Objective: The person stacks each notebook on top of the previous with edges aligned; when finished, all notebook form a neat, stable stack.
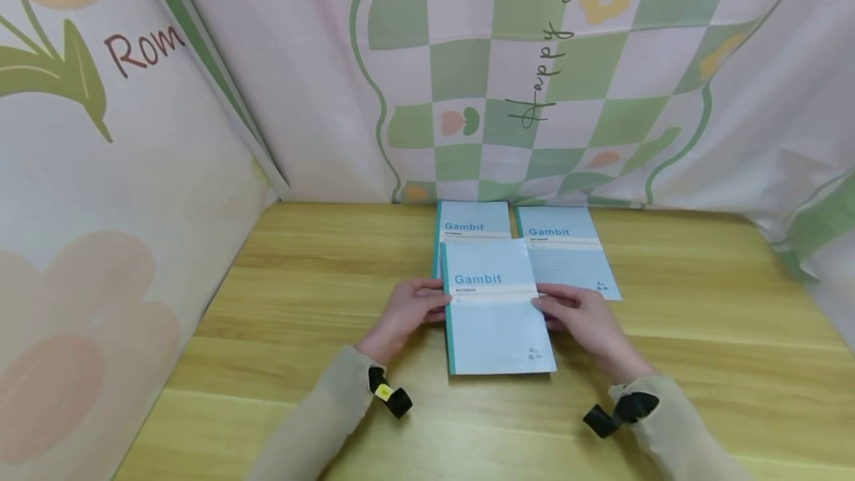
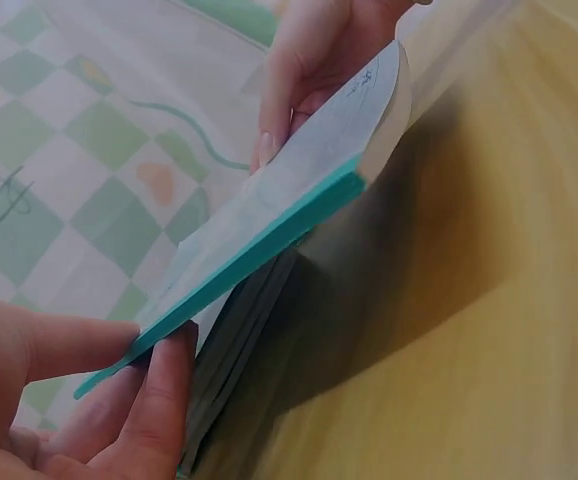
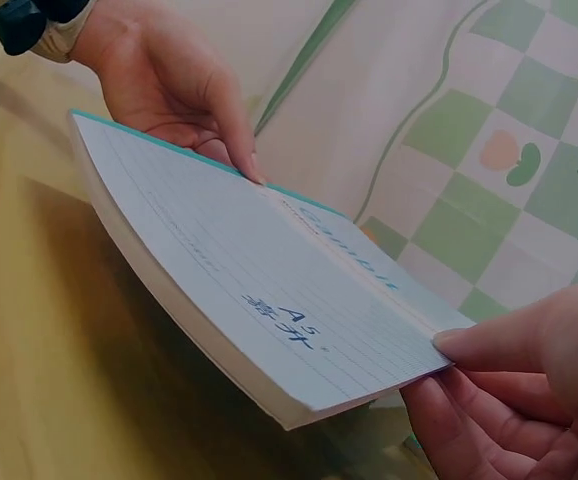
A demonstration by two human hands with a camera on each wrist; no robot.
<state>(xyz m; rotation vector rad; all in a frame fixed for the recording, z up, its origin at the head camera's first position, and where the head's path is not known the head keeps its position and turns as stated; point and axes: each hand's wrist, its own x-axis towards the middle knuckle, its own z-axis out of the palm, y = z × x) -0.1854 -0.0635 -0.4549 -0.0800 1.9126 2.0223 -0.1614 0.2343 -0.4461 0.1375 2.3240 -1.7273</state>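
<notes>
Between both hands a light blue notebook [image 1: 494, 329] marked "Gambit" is held above the table, its teal spine on the left. My left hand [image 1: 410, 314] pinches the spine edge, thumb on top and fingers below, as the left wrist view shows. At the opposite edge my right hand [image 1: 584, 321] pinches the notebook [image 3: 259, 270] the same way. Behind it lie two more such notebooks: the back left notebook [image 1: 474, 217], partly covered from view by the held one, and the back right notebook [image 1: 568, 266]. In the left wrist view, stacked edges [image 2: 239, 345] show beneath the held notebook.
The wooden table [image 1: 300, 266] meets a checkered curtain [image 1: 461, 73] right behind the back notebooks. A flower-printed curtain [image 1: 87, 191] borders the left side. Each wrist carries a black strap with a small camera [image 1: 399, 402].
</notes>
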